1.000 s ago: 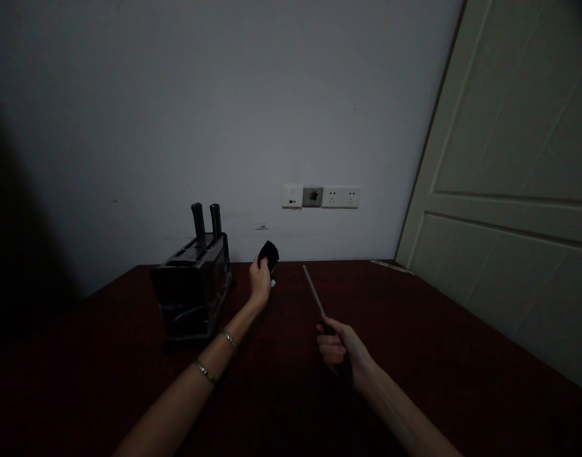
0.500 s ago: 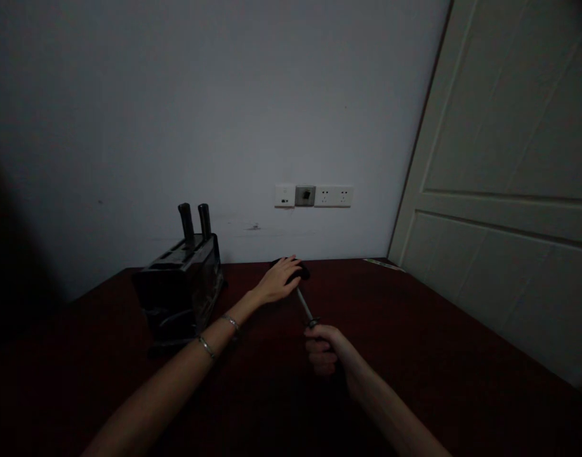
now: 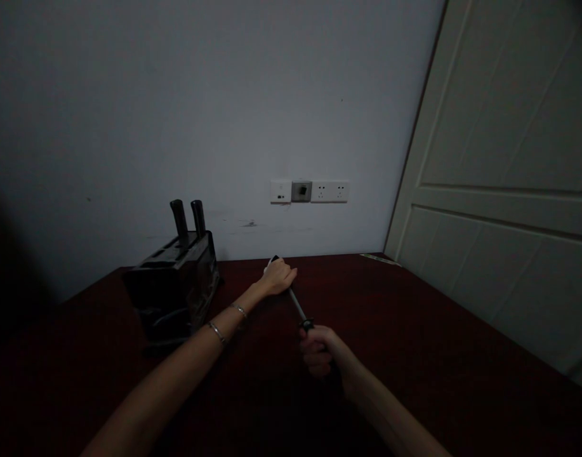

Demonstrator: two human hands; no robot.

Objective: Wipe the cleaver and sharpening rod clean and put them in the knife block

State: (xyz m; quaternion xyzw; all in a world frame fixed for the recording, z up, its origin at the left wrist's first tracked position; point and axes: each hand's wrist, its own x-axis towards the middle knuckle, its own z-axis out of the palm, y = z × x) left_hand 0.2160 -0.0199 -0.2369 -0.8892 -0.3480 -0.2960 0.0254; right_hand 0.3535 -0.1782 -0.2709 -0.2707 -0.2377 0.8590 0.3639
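Note:
My right hand (image 3: 319,352) is closed around the handle of a sharpening steel (image 3: 297,304), whose thin grey rod points away from me. Fingers curled, my left hand (image 3: 278,277) is wrapped over a small black-and-white object (image 3: 273,259) near the far end of the rod. Only a dark corner and a pale edge of that object show past the knuckles, and the hand hides the rod's tip. Left of my forearm stands a black knife block (image 3: 176,279) with two dark-handled knives (image 3: 179,219) upright in its slots.
A dark red table (image 3: 376,317) reaches back to a grey wall (image 3: 233,114) with a row of sockets (image 3: 329,192). At the right stands a pale panelled door (image 3: 504,171). A thin flat strip (image 3: 380,259) lies at the table's back right corner.
My left hand has gone from lying spread over the dark object to closed around it, and a pale edge now shows. The right hand keeps its hold on the steel. The view has shifted slightly.

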